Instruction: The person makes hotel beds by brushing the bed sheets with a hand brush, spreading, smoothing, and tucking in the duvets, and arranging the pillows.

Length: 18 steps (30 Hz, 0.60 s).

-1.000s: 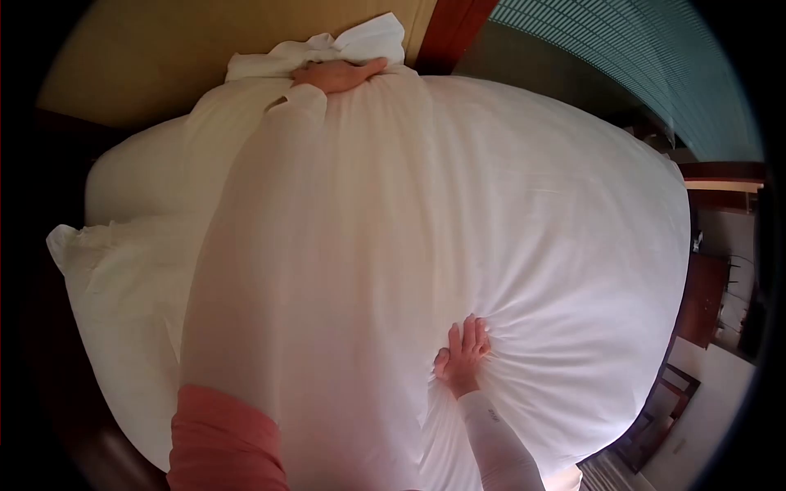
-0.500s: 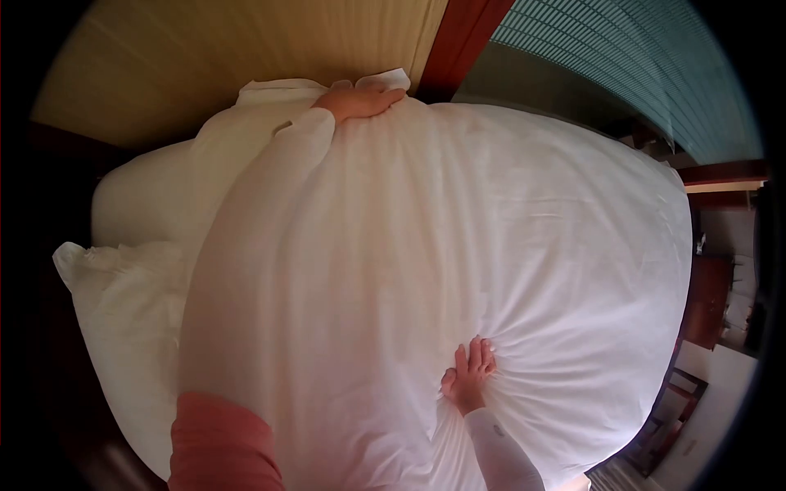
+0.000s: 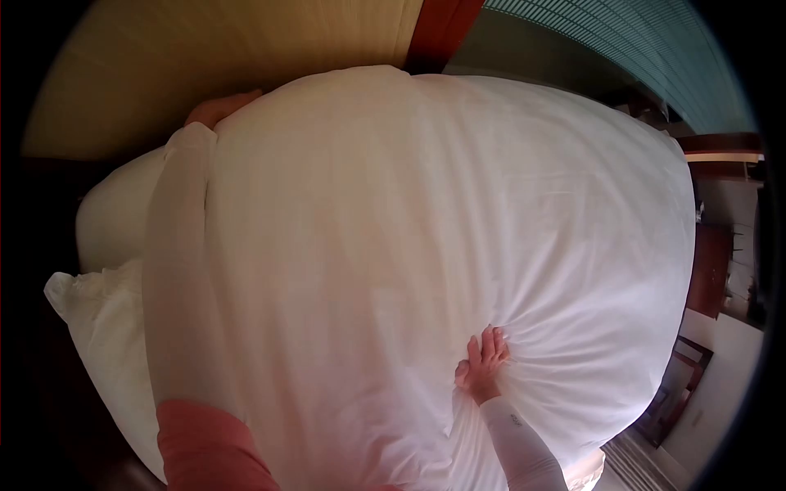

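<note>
A white bed sheet (image 3: 352, 213) covers the wide bed in front of me, wrinkled around my right hand. At the bed's far left edge, my left hand (image 3: 219, 108) reaches over beside the wooden panel, its visible finger stretched along the sheet's edge; its other fingers are partly hidden. My left arm, in a white sleeve, crosses the sheet. Lower right of the middle, my right hand (image 3: 485, 360) presses on the sheet, fingers spread, and folds fan out from it.
White bedding like a pillow (image 3: 106, 327) lies along the left side. A light wooden panel (image 3: 237, 41) and a dark red post (image 3: 442, 33) stand behind the bed. Blinds (image 3: 647, 49) hang at the upper right. A dark wooden chair (image 3: 679, 385) stands at the right.
My left hand has moved left along the far edge, and the sheet's loose flap there no longer shows. My right hand stays pressed on the sheet, slightly further right in view.
</note>
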Tool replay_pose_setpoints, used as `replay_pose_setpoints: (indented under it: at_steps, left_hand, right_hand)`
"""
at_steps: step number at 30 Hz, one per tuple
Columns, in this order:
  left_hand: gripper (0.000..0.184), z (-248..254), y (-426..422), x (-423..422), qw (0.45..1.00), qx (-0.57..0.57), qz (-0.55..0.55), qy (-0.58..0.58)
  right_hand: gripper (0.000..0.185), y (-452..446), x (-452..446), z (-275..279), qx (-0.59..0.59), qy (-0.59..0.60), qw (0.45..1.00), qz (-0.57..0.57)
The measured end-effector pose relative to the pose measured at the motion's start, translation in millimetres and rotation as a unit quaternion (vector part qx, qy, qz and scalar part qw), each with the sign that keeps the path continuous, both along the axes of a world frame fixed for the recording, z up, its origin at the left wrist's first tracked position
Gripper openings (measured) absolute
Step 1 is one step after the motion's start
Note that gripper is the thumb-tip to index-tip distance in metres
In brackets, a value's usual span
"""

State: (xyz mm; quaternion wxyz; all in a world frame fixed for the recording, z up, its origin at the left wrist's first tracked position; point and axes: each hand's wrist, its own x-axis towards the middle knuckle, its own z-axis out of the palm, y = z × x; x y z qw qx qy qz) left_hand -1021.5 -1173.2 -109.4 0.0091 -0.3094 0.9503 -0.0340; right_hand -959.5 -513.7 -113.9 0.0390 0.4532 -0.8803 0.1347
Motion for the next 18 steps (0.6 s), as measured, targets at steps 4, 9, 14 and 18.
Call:
replay_pose_setpoints:
  at_steps: [4,9,14,18]
  left_hand:
    - [0.041,8,-5,19,0.994,-0.021,-0.076,-0.080]
    - [0.044,73,61,2,0.951,0.232,0.084,0.186]
    - [0.065,150,271,31,0.965,0.106,-0.225,0.088]
    - [0.080,71,279,5,0.955,0.059,-0.253,0.143]
  right_hand:
    - [0.038,2,1,-7,0.004,-0.001,1.000,-0.008]
    - [0.041,-4,0,-1,-0.003,-0.026,1.000,-0.013]
    - [0.042,-9,0,3,-0.022,-0.037,0.999,-0.018]
    - [0.043,-11,-6,4,-0.024,-0.025,0.999,-0.016]
